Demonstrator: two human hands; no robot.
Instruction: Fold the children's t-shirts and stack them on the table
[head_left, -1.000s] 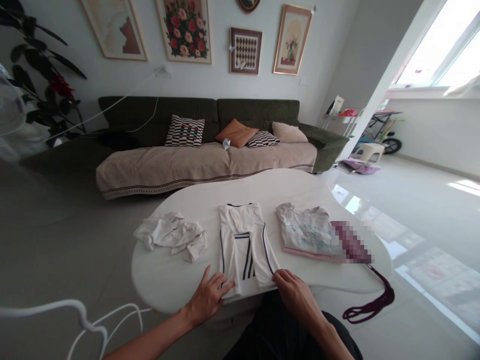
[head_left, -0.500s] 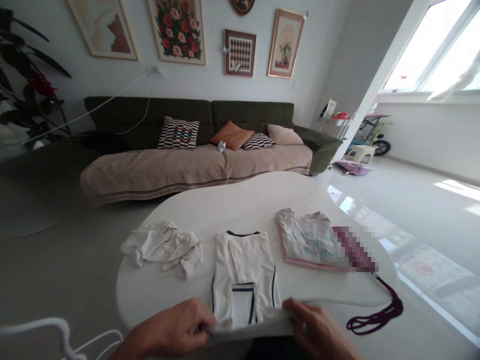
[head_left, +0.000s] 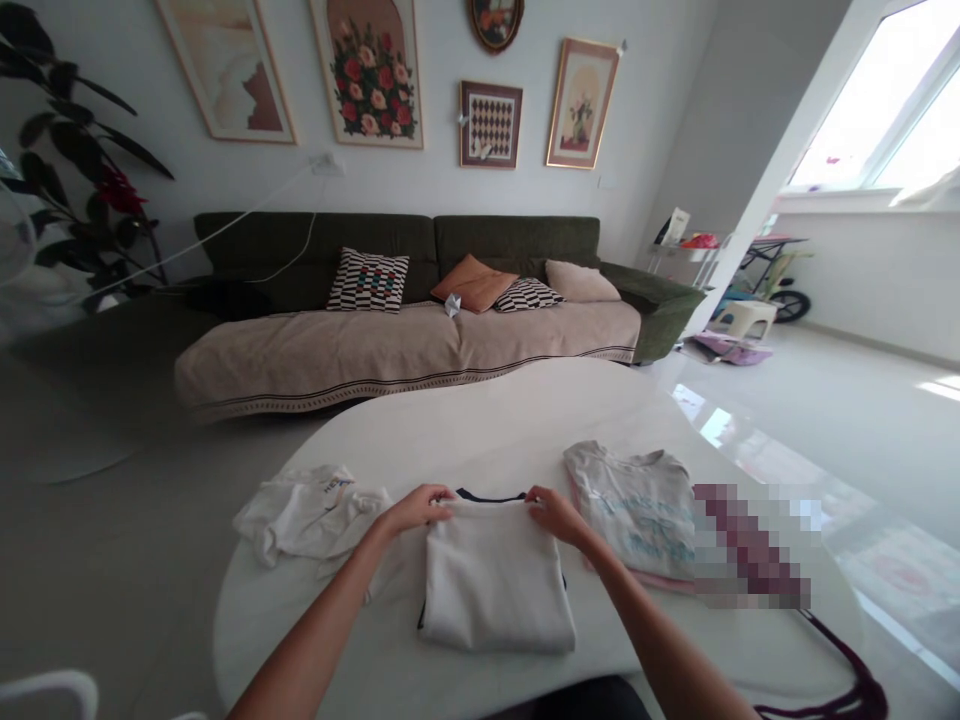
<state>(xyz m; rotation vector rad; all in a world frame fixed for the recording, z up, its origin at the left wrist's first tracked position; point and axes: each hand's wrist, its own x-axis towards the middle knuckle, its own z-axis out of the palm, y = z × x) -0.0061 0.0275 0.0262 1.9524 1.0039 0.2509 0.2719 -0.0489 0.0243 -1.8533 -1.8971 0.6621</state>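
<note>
A white garment with dark navy trim [head_left: 495, 580] lies in front of me on the white table, folded into a rough square. Its folded-over edge reaches almost to the navy neckline at the far side. My left hand [head_left: 421, 507] pinches the far left corner of that edge, and my right hand [head_left: 553, 513] pinches the far right corner. To the left sits a crumpled white shirt [head_left: 311, 515] with small lettering, partly behind my left forearm. On the right, a folded grey shirt with blue print [head_left: 634, 505] rests on a pink piece of cloth.
The rounded white table [head_left: 480, 410] carries all the clothes. A blurred-out dark red item with a dark red cord [head_left: 840, 650] lies at its right side. Beyond the table stands a green sofa [head_left: 517, 240] with cushions and a beige cover [head_left: 337, 360].
Both hands have moved from the near table edge to the far side, carrying the garment's lower edge up over its neckline end. The garment is now folded in half. The view has shifted slightly.
</note>
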